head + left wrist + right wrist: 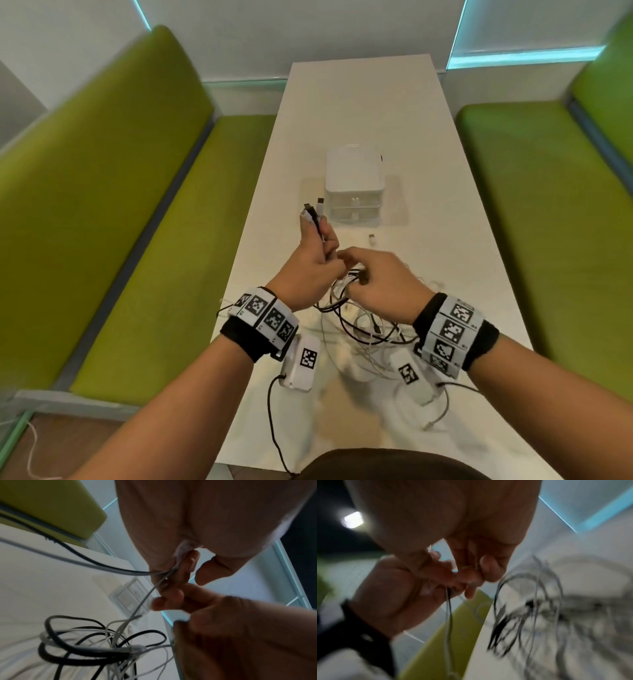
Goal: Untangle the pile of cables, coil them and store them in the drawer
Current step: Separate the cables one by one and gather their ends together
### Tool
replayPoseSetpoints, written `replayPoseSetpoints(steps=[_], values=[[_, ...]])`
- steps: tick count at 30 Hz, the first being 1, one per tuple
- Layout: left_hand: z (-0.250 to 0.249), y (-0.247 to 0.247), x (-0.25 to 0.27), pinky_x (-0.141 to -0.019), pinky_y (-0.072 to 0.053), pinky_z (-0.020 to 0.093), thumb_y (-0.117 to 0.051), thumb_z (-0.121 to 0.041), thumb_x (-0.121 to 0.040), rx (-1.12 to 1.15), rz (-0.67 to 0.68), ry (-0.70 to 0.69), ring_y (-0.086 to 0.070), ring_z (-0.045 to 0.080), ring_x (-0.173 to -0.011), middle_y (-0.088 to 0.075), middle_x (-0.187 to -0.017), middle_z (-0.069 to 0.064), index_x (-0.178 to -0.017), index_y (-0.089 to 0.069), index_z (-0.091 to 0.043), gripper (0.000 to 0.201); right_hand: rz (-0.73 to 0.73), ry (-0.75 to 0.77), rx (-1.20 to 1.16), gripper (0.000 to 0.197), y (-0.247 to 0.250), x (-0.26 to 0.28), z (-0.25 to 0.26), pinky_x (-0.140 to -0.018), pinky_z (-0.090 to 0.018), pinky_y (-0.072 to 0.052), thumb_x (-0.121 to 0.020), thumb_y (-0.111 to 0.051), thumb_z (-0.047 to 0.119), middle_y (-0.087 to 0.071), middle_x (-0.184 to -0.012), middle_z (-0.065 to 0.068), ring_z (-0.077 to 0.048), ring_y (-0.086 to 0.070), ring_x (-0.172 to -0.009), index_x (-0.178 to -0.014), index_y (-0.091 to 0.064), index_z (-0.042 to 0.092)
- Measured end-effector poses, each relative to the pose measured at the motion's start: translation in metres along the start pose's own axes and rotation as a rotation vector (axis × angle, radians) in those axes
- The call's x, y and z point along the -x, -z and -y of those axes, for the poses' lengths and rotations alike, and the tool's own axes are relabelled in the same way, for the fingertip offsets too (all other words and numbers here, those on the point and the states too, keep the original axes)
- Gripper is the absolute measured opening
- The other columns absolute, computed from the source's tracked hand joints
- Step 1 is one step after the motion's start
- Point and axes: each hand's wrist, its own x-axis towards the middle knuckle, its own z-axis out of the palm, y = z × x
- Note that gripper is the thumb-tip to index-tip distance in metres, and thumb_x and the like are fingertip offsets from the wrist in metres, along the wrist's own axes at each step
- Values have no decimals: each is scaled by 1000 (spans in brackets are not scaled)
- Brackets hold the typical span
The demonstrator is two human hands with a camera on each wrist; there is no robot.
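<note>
A tangle of black and white cables (363, 322) lies on the white table (359, 113) right in front of me. My left hand (320, 245) is raised over it and grips two cable ends, whose plugs (315, 207) stick up past the fingers. My right hand (351, 270) is close beside it, fingers curled, pinching strands just below the left fist. In the left wrist view the held cables (120, 572) run from the left fingers (181, 572) down into the pile (102, 645). The right wrist view is blurred; a thin cable (449, 609) hangs from the joined hands.
A small white drawer unit (354, 185) stands on the table past the hands, both drawers closed. A loose white plug (372, 238) lies near its front. Green benches (113, 212) flank the table on both sides.
</note>
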Motion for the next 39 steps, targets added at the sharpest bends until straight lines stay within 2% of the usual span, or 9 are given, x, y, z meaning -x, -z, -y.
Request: replayPoseSetpoints(steps=[6, 9, 14, 18, 25, 31, 32, 36, 39], values=[[0, 8, 6, -75, -49, 38, -48, 0, -79, 58, 7, -17, -34, 8, -71, -28, -89, -5, -113, -26, -34, 53, 250, -24, -317, 41, -15, 6, -13, -63, -14, -48, -93, -71, 16, -62, -122, 14, -2, -57, -71, -130, -57, 27], [-1, 9, 4, -68, -47, 35, -47, 0, -80, 22, 1, -21, -34, 7, -69, -29, -89, -5, -132, -15, -19, 64, 265, -54, -344, 10, -18, 4, -16, -61, -21, -47, -96, -69, 24, -70, -96, 11, -2, -55, -60, -106, -68, 26], [-5, 4, 4, -56, -42, 31, -49, 1, -87, -322, 26, -92, -37, 3, -52, -40, -96, -3, -106, -23, -27, 43, 154, -24, 235, 19, -5, -9, -25, -75, -34, -52, -91, -64, 49, -69, -83, 12, -9, -63, -80, -83, -67, 32], [-14, 12, -1, -57, -44, 32, -56, -6, -86, -521, -15, -157, -44, 7, -45, -53, -106, -9, -109, -25, -28, 44, 181, -67, 685, 6, 3, -14, -40, -66, -31, -47, -87, -60, 28, -65, -85, 9, -22, -62, -83, -81, -61, 28], [3, 12, 1, -77, -53, 41, -69, -44, -89, -819, 138, -1, -64, 11, -83, -69, -96, -12, -130, -39, -18, 57, -92, -18, 6, 7, 17, -14, -34, -72, -24, -46, -93, -71, 26, -73, -82, 9, -4, -63, -78, -89, -76, 23], [9, 7, 1, -75, -53, 48, -50, -35, -100, -798, 88, -29, -64, 26, -81, -68, -88, -1, -112, -47, -24, 16, -265, 42, -277, 8, 9, -5, -29, -59, -30, -42, -88, -75, 41, -56, -56, 3, -10, -49, -55, -86, -78, 34], [8, 11, 1, -73, -52, 49, -49, -32, -101, -738, 61, -47, -64, 27, -78, -67, -82, 0, -102, -47, -30, 3, -255, 25, -182, 17, 11, -5, -32, -57, -31, -42, -89, -73, 48, -54, -54, 5, -11, -49, -54, -80, -76, 34], [-6, 35, 3, -66, -46, 48, -49, -22, -100, -517, -204, -60, -54, 29, -67, -58, -72, 0, -77, -37, -32, 28, -98, -94, 496, 39, 13, -7, -56, -62, -35, -44, -95, -56, 57, -60, -75, 5, -21, -61, -77, -74, -63, 24], [1, 53, 5, -66, -49, 45, -43, -24, -101, -810, -66, 142, -59, 33, -76, -65, -88, 9, -83, -38, -31, 20, -127, 67, 699, 30, 16, -7, -61, -73, -33, -35, -97, -56, 52, -61, -96, 9, -20, -52, -97, -92, -70, 26]])
